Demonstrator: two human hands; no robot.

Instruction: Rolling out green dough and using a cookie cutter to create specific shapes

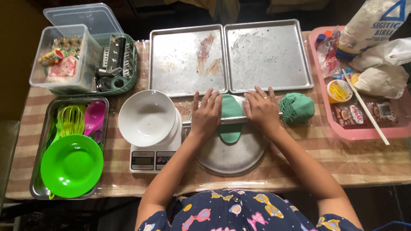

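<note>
A flattened strip of green dough [230, 128] lies on a round metal plate [233, 156] in front of me. A thin metal rolling pin [233, 120] lies across the dough. My left hand [206, 114] presses flat on the pin's left part, fingers spread. My right hand [262, 108] presses on its right part. A lump of green dough [297, 108] with a ridged surface sits on the table just right of my right hand.
Two metal baking trays [188, 60] [267, 53] lie side by side behind the plate. A white bowl [147, 117] sits on a kitchen scale [152, 159] to the left. Farther left are a tray with a green plate [72, 166] and a pink tray [359, 132] with packets at right.
</note>
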